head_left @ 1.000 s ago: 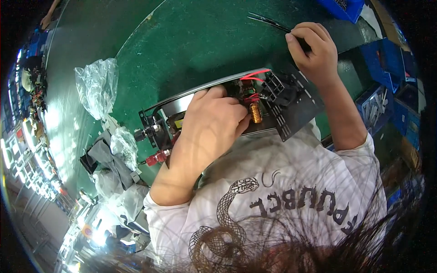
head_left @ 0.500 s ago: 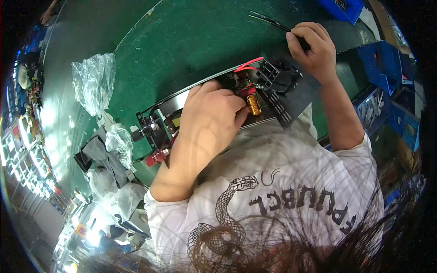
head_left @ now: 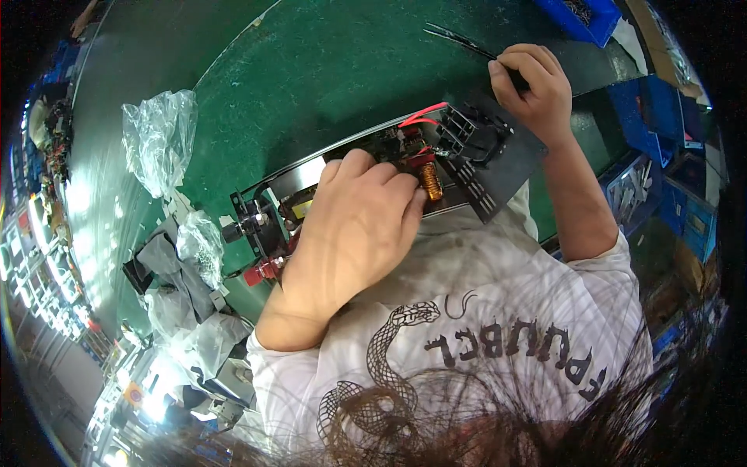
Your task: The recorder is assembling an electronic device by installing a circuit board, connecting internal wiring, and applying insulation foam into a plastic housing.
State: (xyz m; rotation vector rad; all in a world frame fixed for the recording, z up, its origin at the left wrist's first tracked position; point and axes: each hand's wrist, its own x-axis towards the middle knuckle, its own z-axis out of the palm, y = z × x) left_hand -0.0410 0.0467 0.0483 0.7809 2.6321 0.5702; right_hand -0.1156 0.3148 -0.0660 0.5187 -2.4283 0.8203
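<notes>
An open power inverter lies slantwise in front of me. It has a long metal case, a copper-wound coil, red wires and a black end panel tilted away at the right. Red and black terminals stick out at its left end. My left hand lies over the middle of the case with bent fingers gripping it; its fingertips are partly hidden. Beyond the right end, my right hand pinches dark tweezers, whose tips point left and away, apart from the inverter.
Clear plastic bags lie on the green tabletop at the left, with a grey-and-black piece nearer me. A blue bin of small parts stands far right. More blue bins sit lower at the right.
My left hand has shifted slightly over the case, its thumb drawn closer to the fingers. The end panel has moved a little. My right hand keeps the tweezers almost still.
</notes>
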